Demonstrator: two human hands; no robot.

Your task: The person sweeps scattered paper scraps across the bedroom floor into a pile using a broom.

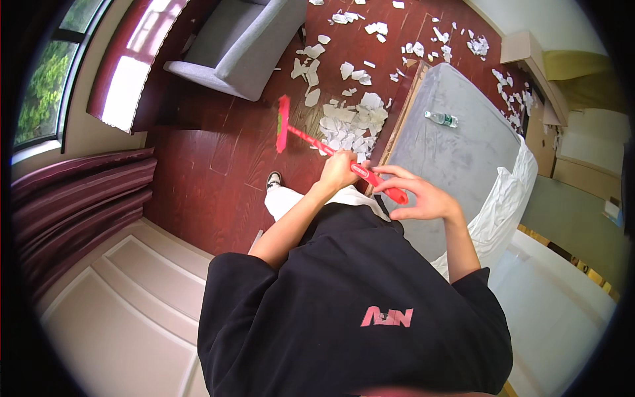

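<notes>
Red broom (317,143): left hand (339,171) wrapped around it, right hand (426,197) (loosely curved, thumb apart) by its end.

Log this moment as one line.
left hand: gripping red pole | right hand: open at pole's end | white paper pieces: scattered on floor

One left hand (339,171), one right hand (431,199) and one red long-handled tool (360,171) fill the center; paper scraps (370,118), too many to count, lie between 12 and 2 o'clock; one gray sofa (248,56) sits at 11, one bottle (441,119) at 2, one window (49,86) at 10.
</notes>
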